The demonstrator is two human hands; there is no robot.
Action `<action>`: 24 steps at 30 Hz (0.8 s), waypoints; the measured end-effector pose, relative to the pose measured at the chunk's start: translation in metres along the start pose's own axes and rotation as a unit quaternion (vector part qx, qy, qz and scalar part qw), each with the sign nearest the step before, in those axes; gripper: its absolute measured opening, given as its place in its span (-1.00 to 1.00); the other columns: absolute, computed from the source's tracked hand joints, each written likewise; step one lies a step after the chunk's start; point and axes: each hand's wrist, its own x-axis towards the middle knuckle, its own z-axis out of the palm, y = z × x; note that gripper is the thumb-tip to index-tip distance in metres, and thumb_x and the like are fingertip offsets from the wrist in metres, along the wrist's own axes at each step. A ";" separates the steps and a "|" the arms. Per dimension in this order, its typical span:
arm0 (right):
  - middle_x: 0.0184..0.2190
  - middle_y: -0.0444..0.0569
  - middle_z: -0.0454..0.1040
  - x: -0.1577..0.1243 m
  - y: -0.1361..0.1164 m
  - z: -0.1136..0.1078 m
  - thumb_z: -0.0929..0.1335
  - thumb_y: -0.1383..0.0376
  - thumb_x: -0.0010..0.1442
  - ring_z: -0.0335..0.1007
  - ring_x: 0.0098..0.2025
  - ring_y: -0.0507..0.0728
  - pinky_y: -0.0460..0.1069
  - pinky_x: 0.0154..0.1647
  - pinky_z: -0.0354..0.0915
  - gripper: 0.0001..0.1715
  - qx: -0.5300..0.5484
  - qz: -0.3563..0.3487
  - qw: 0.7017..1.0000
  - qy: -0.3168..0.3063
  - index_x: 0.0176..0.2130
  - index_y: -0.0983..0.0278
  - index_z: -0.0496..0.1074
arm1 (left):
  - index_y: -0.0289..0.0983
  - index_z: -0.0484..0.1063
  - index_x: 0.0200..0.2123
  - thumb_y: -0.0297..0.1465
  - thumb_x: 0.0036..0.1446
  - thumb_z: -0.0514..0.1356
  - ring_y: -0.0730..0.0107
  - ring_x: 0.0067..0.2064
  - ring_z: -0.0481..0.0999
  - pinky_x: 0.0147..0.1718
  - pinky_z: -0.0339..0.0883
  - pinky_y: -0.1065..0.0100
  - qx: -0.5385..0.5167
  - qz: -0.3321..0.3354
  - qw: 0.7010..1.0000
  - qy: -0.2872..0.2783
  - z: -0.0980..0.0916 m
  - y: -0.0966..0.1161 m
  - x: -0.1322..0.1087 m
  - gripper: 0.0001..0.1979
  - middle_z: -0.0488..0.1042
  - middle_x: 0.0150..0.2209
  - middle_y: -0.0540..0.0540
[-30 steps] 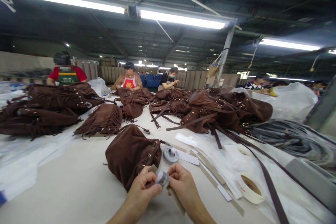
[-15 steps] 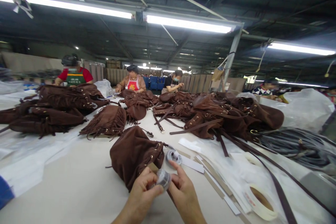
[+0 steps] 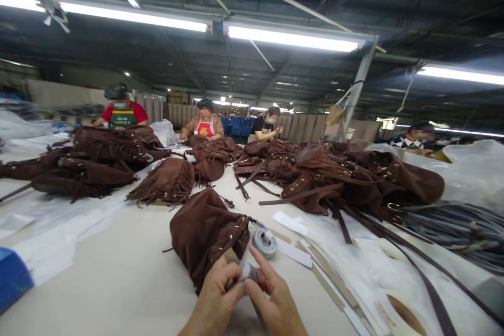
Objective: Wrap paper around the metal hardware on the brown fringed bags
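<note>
My left hand (image 3: 218, 289) and my right hand (image 3: 273, 294) meet at the front of the table. Between their thumbs and fingers they pinch a small grey bundle (image 3: 247, 271) that looks wrapped in clear film; what is inside cannot be made out. A tan strip (image 3: 229, 256) rises behind the left fingers. The right index finger is stretched out, pointing away from me. Just beyond the hands a dark brown suede bag (image 3: 200, 231) with metal eyelets lies on its side. By the right index fingertip rests a grey coil (image 3: 264, 243), seemingly a rolled strap.
Brown bags are heaped on the left (image 3: 98, 163) and right (image 3: 334, 173), with a fringed bag (image 3: 165, 181) between. Long straps (image 3: 413, 268), card strips (image 3: 331, 278) and a tape roll (image 3: 405, 315) lie at right. A blue object (image 3: 13, 278) stands at left. Several co-workers sit opposite.
My fingers have shifted around the grey bundle, covering more of it, and the right thumb now shows in front. The whole scene has slid slightly to the right as the view turned.
</note>
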 end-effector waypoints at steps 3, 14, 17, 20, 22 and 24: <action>-0.50 -0.13 0.41 0.002 0.002 0.006 0.43 0.06 0.05 0.32 -0.39 0.11 -0.01 -0.27 0.31 -0.29 0.101 0.041 0.993 0.041 0.14 0.26 0.37 | -0.24 0.25 -0.57 -0.33 0.09 0.15 0.22 -0.22 0.30 -0.19 0.15 0.29 0.051 0.013 0.998 0.024 0.004 -0.004 -0.002 -0.77 0.30 -0.35 -0.08; -0.58 -0.23 0.31 0.005 0.014 0.017 0.49 -0.02 -0.03 0.21 -0.51 0.00 -0.11 -0.44 0.19 -0.21 0.240 0.068 0.963 0.105 0.11 0.27 0.38 | -0.24 0.22 -0.48 -0.48 -0.01 0.18 0.28 -0.28 0.32 -0.25 0.23 0.30 0.059 0.091 0.993 0.048 0.007 -0.021 0.001 -0.86 0.29 -0.34 -0.05; -0.56 -0.20 0.38 0.006 0.014 0.020 0.51 -0.05 -0.12 0.28 -0.49 0.03 -0.09 -0.42 0.23 -0.09 0.273 0.084 0.950 0.125 0.13 0.28 0.35 | -0.23 0.26 -0.30 -0.54 -0.16 0.22 0.29 -0.24 0.38 -0.26 0.31 0.32 -0.037 0.039 0.996 0.070 0.008 -0.021 0.005 -0.70 0.33 -0.30 -0.04; -0.54 -0.18 0.41 0.006 0.013 0.021 0.52 -0.04 -0.12 0.35 -0.44 0.07 -0.06 -0.36 0.28 -0.10 0.283 0.074 0.948 0.125 0.13 0.27 0.36 | -0.23 0.30 -0.18 -0.50 -0.19 0.26 0.20 -0.09 0.41 -0.14 0.37 0.27 -0.100 -0.019 0.992 0.080 0.010 -0.020 0.007 -0.58 0.35 -0.06 -0.15; -0.51 -0.17 0.45 0.006 0.013 0.021 0.51 -0.01 -0.07 0.38 -0.39 0.08 -0.04 -0.29 0.30 -0.14 0.288 0.059 0.948 0.120 0.14 0.24 0.34 | -0.25 0.33 -0.22 -0.46 -0.21 0.29 0.15 0.01 0.38 -0.04 0.35 0.23 -0.119 -0.038 0.988 0.096 0.011 -0.018 0.007 -0.61 0.24 0.10 -0.22; -0.44 -0.14 0.49 0.005 0.014 0.021 0.50 0.01 -0.02 0.41 -0.34 0.10 -0.03 -0.22 0.32 -0.18 0.290 0.044 0.949 0.117 0.16 0.22 0.32 | -0.26 0.30 -0.24 -0.46 -0.26 0.31 0.15 0.00 0.38 0.00 0.34 0.21 -0.152 -0.053 0.979 0.125 0.013 -0.016 0.007 -0.58 0.23 0.09 -0.22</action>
